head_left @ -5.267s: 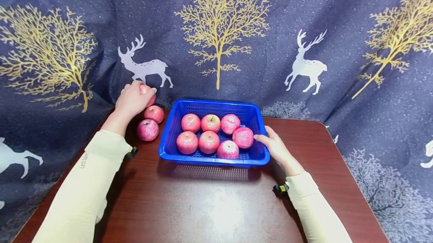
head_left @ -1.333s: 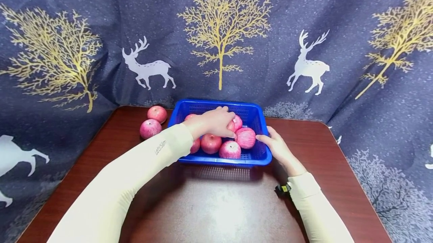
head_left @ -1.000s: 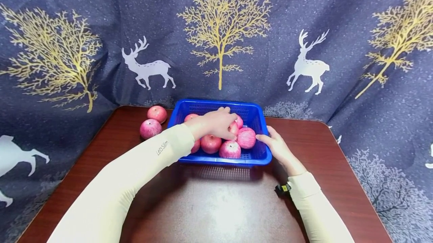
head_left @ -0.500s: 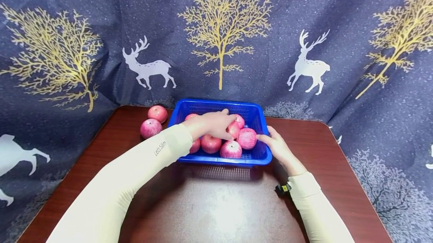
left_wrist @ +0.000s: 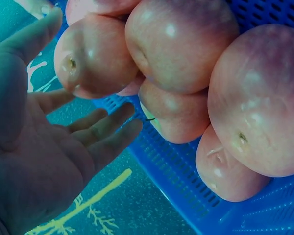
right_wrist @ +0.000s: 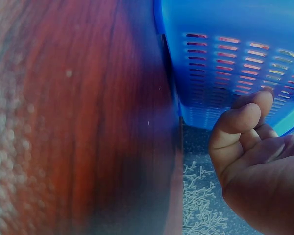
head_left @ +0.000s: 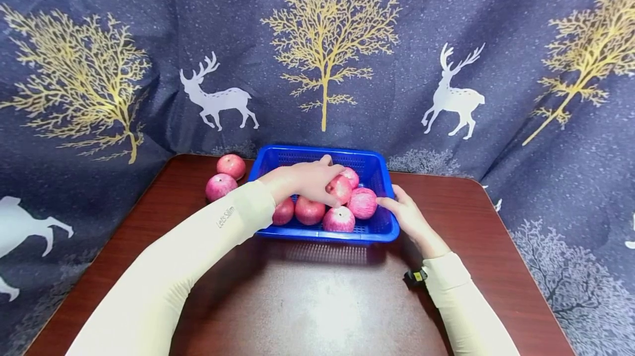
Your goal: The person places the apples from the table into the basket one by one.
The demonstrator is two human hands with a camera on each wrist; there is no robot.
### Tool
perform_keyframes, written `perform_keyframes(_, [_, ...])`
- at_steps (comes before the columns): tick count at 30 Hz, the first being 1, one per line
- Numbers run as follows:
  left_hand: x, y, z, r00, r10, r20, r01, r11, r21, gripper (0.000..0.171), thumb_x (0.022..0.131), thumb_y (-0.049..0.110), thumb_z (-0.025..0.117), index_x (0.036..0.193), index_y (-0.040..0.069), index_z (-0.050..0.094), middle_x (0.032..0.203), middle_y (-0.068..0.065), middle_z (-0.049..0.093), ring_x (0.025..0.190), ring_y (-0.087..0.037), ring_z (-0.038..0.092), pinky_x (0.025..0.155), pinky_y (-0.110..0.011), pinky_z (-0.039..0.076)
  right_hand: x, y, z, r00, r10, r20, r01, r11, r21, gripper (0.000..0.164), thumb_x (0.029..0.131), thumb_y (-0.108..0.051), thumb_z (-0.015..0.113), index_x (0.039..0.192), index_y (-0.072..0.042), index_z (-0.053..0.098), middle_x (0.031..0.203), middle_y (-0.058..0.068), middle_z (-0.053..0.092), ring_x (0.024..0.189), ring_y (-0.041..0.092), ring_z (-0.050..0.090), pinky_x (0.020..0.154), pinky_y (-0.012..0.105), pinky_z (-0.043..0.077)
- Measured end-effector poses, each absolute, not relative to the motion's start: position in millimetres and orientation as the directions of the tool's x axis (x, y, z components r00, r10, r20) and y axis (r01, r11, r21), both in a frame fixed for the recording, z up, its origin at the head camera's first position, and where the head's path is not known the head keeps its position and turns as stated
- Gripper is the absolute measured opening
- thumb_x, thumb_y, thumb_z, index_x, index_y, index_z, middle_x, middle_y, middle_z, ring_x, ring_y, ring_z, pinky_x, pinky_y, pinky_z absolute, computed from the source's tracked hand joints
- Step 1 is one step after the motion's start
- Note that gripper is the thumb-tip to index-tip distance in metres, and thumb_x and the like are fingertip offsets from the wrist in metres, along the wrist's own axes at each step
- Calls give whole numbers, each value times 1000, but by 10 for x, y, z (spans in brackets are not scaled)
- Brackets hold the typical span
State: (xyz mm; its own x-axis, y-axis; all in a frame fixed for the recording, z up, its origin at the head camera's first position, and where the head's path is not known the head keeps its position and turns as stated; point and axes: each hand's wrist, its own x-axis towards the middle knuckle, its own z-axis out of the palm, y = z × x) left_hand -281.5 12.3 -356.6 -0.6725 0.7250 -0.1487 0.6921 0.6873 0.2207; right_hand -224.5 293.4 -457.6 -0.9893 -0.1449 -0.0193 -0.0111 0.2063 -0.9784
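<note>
In the head view my left hand [head_left: 310, 178] hovers over the blue plastic basket [head_left: 367, 236], thumb and fingers spread beside a red apple [head_left: 339, 189]. That apple sits among several others, partly on top of them; the hand covers some at the back left. The left wrist view shows the left palm [left_wrist: 54, 147] holding nothing, with a gap between its fingers and the nearest apple [left_wrist: 95, 56]. My right hand [head_left: 412, 218] grips the basket's right end, thumb at the rim. Bent fingers [right_wrist: 235, 129] lie against the slotted outer wall [right_wrist: 230, 58] in the right wrist view.
Two more apples, one red [head_left: 231, 166] and one darker pink [head_left: 221, 187], stand on the brown table [head_left: 307, 295] left of the basket. A dark blue cloth [head_left: 357, 97] with trees and deer hangs behind the table's back edge.
The left hand carried an apple from the far left into the basket. It has let go of the apple and drawn back slightly leftward. The right hand has stayed at the basket's end.
</note>
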Motion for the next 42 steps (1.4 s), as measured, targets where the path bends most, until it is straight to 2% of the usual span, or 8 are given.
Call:
perform_keyframes(5, [-2793,28,-3509,-672,727,-140,681,682,266,89,79,66,68,152,29,33,121,0,39,98,-14,52,83,-33,46,-2239,2927,-4580,-990,-144,-6,-25,210,-977,54,97,-31,61,138,-3,42,129,25,55,104,35,63,80,45,54])
perform_keyframes(9, [-2809,-71,-3467,-680,725,-107,681,679,275,90,79,71,64,151,27,33,120,2,40,94,-10,52,81,-30,45,-2241,2926,-4584,-989,-150,-5,-26,204,-979,53,97,-31,61,138,-3,42,128,26,55,103,36,64,80,45,54])
perform_keyframes(14, [-2856,-226,-3412,-686,723,-80,679,676,286,86,82,68,63,151,25,35,119,2,42,91,-9,52,80,-28,44,-2246,2925,-4594,-989,-148,-4,-27,206,-978,53,97,-32,61,137,-3,42,127,26,56,101,36,64,79,46,55])
perform_keyframes(18, [-2891,-356,-3373,-703,706,-81,657,689,304,81,84,66,62,151,29,35,124,3,42,100,-11,52,88,-30,43,-2246,2926,-4593,-989,-147,-2,-29,207,-978,53,97,-32,61,136,-3,42,126,26,55,101,36,64,79,46,55])
perform_keyframes(23, [-2939,-498,-3334,-709,704,-42,660,683,312,82,82,70,61,148,27,40,129,1,43,112,-14,50,97,-35,41,-2241,2924,-4588,-989,-147,-10,-20,201,-979,52,97,-30,60,137,-3,41,127,26,55,102,36,64,80,46,54])
perform_keyframes(27, [-2985,-609,-3321,-716,698,18,666,674,321,80,82,71,61,145,25,45,128,0,45,113,-13,49,98,-35,40,-2235,2920,-4582,-989,-150,-16,-15,199,-980,53,97,-31,61,139,-3,41,128,26,55,103,36,64,80,47,54])
perform_keyframes(34, [-3020,-824,-3299,-755,653,51,620,687,380,84,79,75,61,145,26,44,125,2,44,110,-11,48,97,-35,41,-2220,2917,-4564,-987,-159,-13,-18,193,-981,55,97,-32,61,139,-3,41,129,26,55,103,36,64,80,47,54])
perform_keyframes(42, [-2999,-1052,-3274,-785,614,82,573,669,473,80,82,69,64,146,25,44,126,0,46,120,-20,47,99,-40,41,-2225,2920,-4566,-987,-157,-17,-14,192,-981,55,97,-31,61,140,-3,40,129,26,55,103,35,64,80,46,54])
